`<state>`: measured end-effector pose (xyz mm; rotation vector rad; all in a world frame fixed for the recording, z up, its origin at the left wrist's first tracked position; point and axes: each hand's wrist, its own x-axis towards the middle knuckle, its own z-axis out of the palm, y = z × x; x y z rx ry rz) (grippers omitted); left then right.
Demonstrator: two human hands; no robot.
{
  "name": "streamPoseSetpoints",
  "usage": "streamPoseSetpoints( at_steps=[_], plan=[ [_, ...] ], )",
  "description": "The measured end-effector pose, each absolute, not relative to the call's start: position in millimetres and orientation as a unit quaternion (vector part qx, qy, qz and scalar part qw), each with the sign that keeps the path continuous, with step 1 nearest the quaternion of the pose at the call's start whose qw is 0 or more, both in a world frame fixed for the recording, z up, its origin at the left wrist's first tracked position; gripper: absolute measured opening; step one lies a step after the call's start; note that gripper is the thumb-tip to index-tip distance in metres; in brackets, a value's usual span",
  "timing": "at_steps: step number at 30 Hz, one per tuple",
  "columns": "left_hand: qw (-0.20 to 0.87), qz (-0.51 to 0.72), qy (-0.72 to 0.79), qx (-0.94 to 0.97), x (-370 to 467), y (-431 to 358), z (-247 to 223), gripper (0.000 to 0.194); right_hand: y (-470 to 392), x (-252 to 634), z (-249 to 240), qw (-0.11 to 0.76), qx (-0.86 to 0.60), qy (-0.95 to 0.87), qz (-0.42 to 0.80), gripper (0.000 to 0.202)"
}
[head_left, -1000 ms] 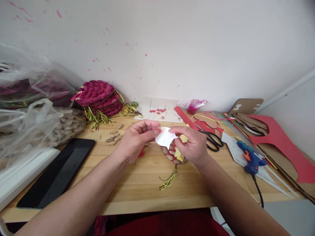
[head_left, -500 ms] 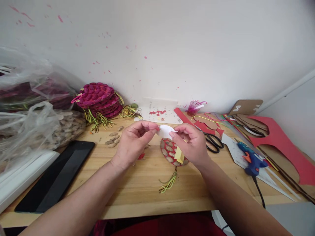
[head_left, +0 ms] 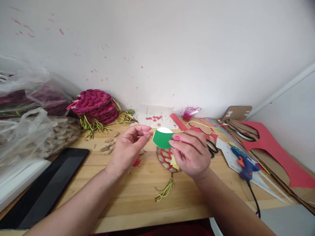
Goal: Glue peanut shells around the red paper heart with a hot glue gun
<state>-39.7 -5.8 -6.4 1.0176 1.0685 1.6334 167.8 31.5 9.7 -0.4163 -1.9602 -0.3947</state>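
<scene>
My right hand (head_left: 193, 152) pinches a curved piece of green paper (head_left: 162, 140) with a white back, held in front of me above the table. My left hand (head_left: 131, 146) is closed, thumb against forefinger, just left of the paper. A small red bit (head_left: 152, 133) shows at those fingertips; its shape is too small to tell. Below the paper lies a red disc covered with peanuts (head_left: 164, 159), partly hidden by my right hand. A folded yellow paper piece (head_left: 174, 163) rests on it, and a yellow-green yarn tassel (head_left: 164, 190) hangs from its near end.
Red paper stars (head_left: 154, 118) lie on a white sheet at the back. Scissors (head_left: 212, 148), a blue glue gun (head_left: 246, 164) and cut red card (head_left: 278, 154) are on the right. On the left are purple stacked discs (head_left: 92, 105), bagged peanuts (head_left: 64, 131) and a black tablet (head_left: 46, 186).
The paper has turned from its white side to show mostly green, and my right hand has rotated with it. My left hand has moved slightly left and down. The whole view has shifted a little.
</scene>
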Motion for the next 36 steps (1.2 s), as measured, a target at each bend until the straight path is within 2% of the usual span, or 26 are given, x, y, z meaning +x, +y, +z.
streamPoseSetpoints(
  at_steps=[4, 8, 11, 15, 18, 20, 24, 36],
  plan=[
    [0.45, 0.66, 0.437, 0.413, -40, -6, -7, 0.025, 35, 163, 2, 0.55, -0.216, -0.804, -0.067, 0.031],
    [0.445, 0.646, 0.447, 0.429, -41, -7, -7, 0.029, 40, 155, -9, 0.536, -0.372, -0.72, 0.236, 0.007],
    [0.431, 0.632, 0.456, 0.455, -40, -8, -7, 0.027, 41, 151, -9, 0.483, -0.402, -0.638, 0.444, 0.014],
    [0.381, 0.61, 0.481, 0.502, -38, -10, -6, 0.021, 39, 148, -4, 0.422, -0.392, -0.581, 0.574, 0.021],
    [0.358, 0.6, 0.497, 0.515, -36, -10, -6, 0.014, 37, 148, -3, 0.404, -0.385, -0.557, 0.615, 0.022],
    [0.383, 0.599, 0.487, 0.508, -36, -10, -7, 0.013, 36, 149, -3, 0.399, -0.384, -0.549, 0.625, 0.023],
    [0.444, 0.609, 0.448, 0.482, -36, -9, -10, 0.016, 38, 149, -6, 0.393, -0.379, -0.545, 0.636, 0.023],
    [0.492, 0.621, 0.442, 0.419, -37, -5, -12, 0.029, 40, 147, -8, 0.43, -0.382, -0.544, 0.611, 0.027]
  ],
)
